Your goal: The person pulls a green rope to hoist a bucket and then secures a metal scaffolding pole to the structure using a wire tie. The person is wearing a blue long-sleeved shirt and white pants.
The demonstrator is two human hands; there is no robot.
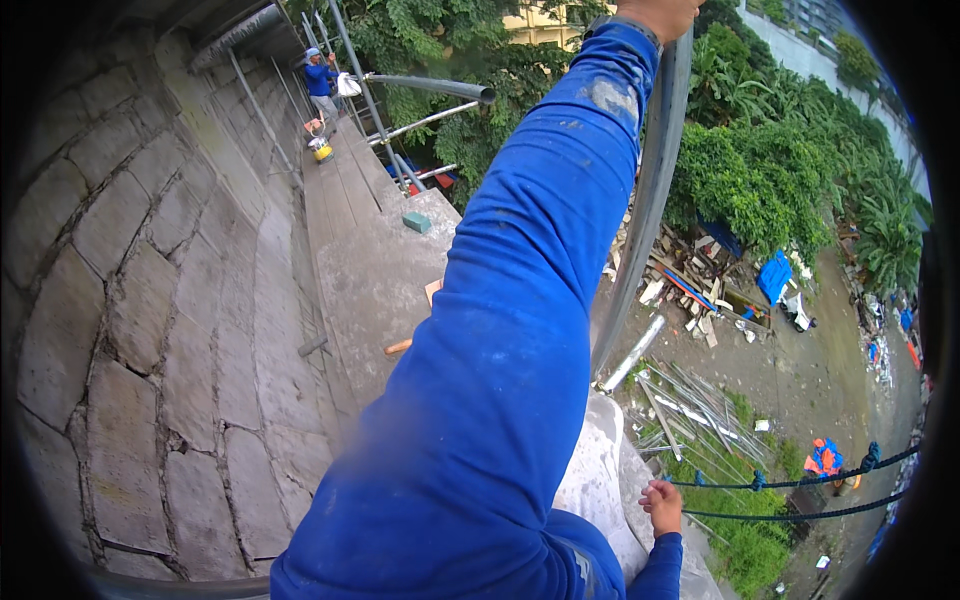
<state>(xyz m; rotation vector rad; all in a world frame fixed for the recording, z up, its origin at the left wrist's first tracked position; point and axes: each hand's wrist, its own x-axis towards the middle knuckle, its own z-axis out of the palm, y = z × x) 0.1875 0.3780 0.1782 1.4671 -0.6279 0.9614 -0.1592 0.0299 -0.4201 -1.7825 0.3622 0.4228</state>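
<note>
My left arm, in a blue sleeve with pale smears, reaches up across the middle of the view. At the top edge my left hand, partly cut off, is closed on an upright grey metal pole. Low on the right, my right hand has its fingers loosely bent and apart, and nothing shows in it. Two dark knotted ropes run right from beside that hand; whether it touches them is unclear. A wooden handle sticks out from behind my left sleeve, its other end hidden.
A stone block wall rises on the left beside a narrow platform. On it are a green block and a yellow container. A person stands at the far end by scaffold tubes. The right edge drops to debris-strewn ground far below.
</note>
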